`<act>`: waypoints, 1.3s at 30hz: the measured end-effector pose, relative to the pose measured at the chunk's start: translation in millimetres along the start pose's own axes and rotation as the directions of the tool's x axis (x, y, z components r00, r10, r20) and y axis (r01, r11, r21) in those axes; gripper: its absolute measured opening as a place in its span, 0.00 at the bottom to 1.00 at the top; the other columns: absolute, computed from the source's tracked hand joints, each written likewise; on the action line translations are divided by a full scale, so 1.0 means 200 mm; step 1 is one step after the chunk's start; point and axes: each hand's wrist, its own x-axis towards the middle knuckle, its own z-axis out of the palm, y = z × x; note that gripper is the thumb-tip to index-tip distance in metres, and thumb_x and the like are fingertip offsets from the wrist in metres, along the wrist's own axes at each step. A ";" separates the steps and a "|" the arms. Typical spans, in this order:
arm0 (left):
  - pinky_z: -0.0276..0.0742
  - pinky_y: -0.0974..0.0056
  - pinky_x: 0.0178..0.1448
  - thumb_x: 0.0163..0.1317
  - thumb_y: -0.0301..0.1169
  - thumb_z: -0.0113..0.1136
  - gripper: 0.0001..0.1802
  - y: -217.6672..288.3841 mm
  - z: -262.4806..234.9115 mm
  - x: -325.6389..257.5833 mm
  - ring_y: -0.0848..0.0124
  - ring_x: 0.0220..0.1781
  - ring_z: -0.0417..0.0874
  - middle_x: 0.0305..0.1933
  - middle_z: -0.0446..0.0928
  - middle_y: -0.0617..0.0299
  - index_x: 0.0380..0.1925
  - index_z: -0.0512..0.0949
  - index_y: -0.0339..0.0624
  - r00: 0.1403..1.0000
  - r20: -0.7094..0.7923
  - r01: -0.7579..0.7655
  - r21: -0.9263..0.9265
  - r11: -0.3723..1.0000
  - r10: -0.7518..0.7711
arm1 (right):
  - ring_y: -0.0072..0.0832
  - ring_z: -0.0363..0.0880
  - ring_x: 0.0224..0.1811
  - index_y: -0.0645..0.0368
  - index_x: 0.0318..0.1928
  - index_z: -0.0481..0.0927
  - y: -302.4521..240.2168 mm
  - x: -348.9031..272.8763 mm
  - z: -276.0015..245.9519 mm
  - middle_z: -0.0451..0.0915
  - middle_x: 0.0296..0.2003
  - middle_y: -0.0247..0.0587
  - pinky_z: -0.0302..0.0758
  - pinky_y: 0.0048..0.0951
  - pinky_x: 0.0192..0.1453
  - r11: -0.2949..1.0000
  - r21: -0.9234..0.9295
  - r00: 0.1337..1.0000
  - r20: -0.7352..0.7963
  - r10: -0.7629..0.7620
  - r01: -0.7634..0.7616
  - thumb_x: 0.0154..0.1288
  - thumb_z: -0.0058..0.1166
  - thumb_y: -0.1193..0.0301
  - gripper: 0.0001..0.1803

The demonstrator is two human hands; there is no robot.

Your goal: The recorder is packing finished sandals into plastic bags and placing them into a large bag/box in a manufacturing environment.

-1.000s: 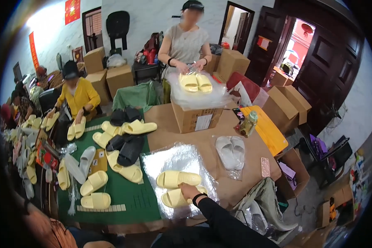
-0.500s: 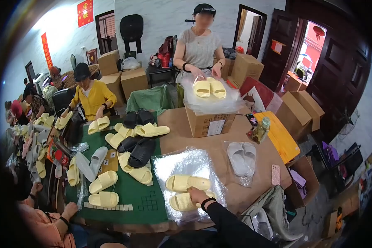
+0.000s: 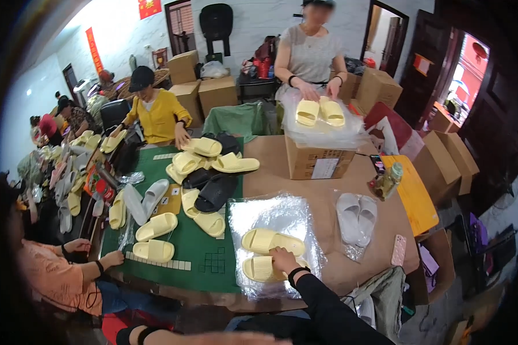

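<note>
A pair of pale yellow slippers lies side by side on a shiny clear plastic bag (image 3: 270, 215) at the front of the table. My right hand (image 3: 284, 262) is on the nearer yellow slipper (image 3: 262, 268), its fingers closed over the heel-side part next to the ribbed strap. The farther yellow slipper (image 3: 270, 241) lies just beyond my fingers, apart from them. Along the lower edge my left hand (image 3: 230, 339) appears, blurred and mostly cut off, below the table's front edge. Its fingers cannot be made out.
Yellow and black slippers (image 3: 216, 193) are heaped on the green mat (image 3: 184, 282). Bagged grey slippers (image 3: 355, 218), a phone (image 3: 398, 250) and a bottle (image 3: 388, 183) are to the right. Co-workers sit left; one stands behind a carton (image 3: 316, 164) with yellow slippers on plastic.
The view has shifted, and my left hand has come in at the lower edge. My right hand stays on the nearer slipper. The co-worker in yellow has moved yellow slippers onto the heap.
</note>
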 end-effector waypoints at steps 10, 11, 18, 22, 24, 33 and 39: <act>0.66 0.56 0.61 0.63 0.35 0.49 0.20 -1.14 0.78 0.16 0.52 0.59 0.69 0.57 0.70 0.48 0.52 0.71 0.35 0.929 -0.226 0.364 0.433 0.824 -0.292 | 0.43 0.72 0.44 0.50 0.38 0.82 -0.05 0.11 0.04 0.75 0.43 0.44 0.69 0.45 0.46 0.979 0.201 0.945 -0.324 0.033 0.035 0.51 0.48 0.73 0.13; 0.66 0.56 0.61 0.63 0.35 0.49 0.20 -1.16 0.77 0.19 0.52 0.59 0.69 0.57 0.70 0.48 0.52 0.71 0.35 0.934 -0.214 0.353 0.434 0.829 -0.286 | 0.43 0.72 0.44 0.50 0.38 0.82 -0.01 0.12 0.03 0.75 0.43 0.44 0.69 0.45 0.46 0.978 0.205 0.944 -0.327 0.047 0.023 0.51 0.48 0.73 0.13; 0.68 0.55 0.52 0.53 0.28 0.51 0.22 -1.18 0.73 0.45 0.57 0.49 0.73 0.47 0.71 0.52 0.51 0.71 0.38 0.892 -0.404 0.434 0.638 0.636 -0.203 | 0.24 0.77 0.41 0.66 0.42 0.78 -0.05 -0.07 -0.32 0.79 0.38 0.37 0.74 0.25 0.45 -0.042 0.997 0.997 -0.069 0.038 0.070 0.64 0.48 0.75 0.09; 0.71 0.56 0.49 0.54 0.26 0.50 0.22 -1.36 0.77 0.44 0.56 0.46 0.75 0.47 0.73 0.54 0.52 0.71 0.39 0.894 -0.349 0.447 0.648 0.617 -0.281 | 0.19 0.76 0.39 0.64 0.49 0.77 0.00 -0.12 -0.34 0.80 0.39 0.35 0.73 0.21 0.44 0.120 0.993 0.998 0.007 0.062 -0.014 0.60 0.52 0.79 0.15; 0.75 0.55 0.41 0.54 0.25 0.49 0.24 -1.41 0.78 0.41 0.56 0.42 0.77 0.49 0.71 0.46 0.54 0.67 0.37 0.912 -0.280 0.410 0.649 0.640 -0.300 | 0.18 0.75 0.39 0.64 0.48 0.77 0.04 -0.11 -0.29 0.80 0.39 0.34 0.73 0.22 0.44 0.279 0.954 0.991 -0.127 0.045 0.109 0.61 0.51 0.78 0.14; 0.68 0.57 0.58 0.58 0.32 0.47 0.25 -1.53 0.67 0.44 0.63 0.52 0.75 0.54 0.73 0.54 0.58 0.65 0.42 0.866 0.036 0.252 0.830 0.498 -0.499 | 0.17 0.74 0.41 0.63 0.47 0.76 0.25 -0.41 -0.27 0.78 0.40 0.31 0.72 0.21 0.46 0.420 0.905 0.970 -0.161 0.183 0.071 0.64 0.48 0.76 0.12; 0.47 0.42 0.70 0.60 0.34 0.45 0.24 -1.48 0.52 0.46 0.62 0.70 0.56 0.64 0.63 0.63 0.58 0.67 0.44 0.986 -0.035 0.081 0.956 0.283 -0.164 | 0.19 0.74 0.43 0.62 0.48 0.76 0.23 -0.48 -0.20 0.79 0.41 0.35 0.71 0.23 0.47 0.256 0.965 0.992 0.021 0.126 -0.053 0.64 0.45 0.76 0.13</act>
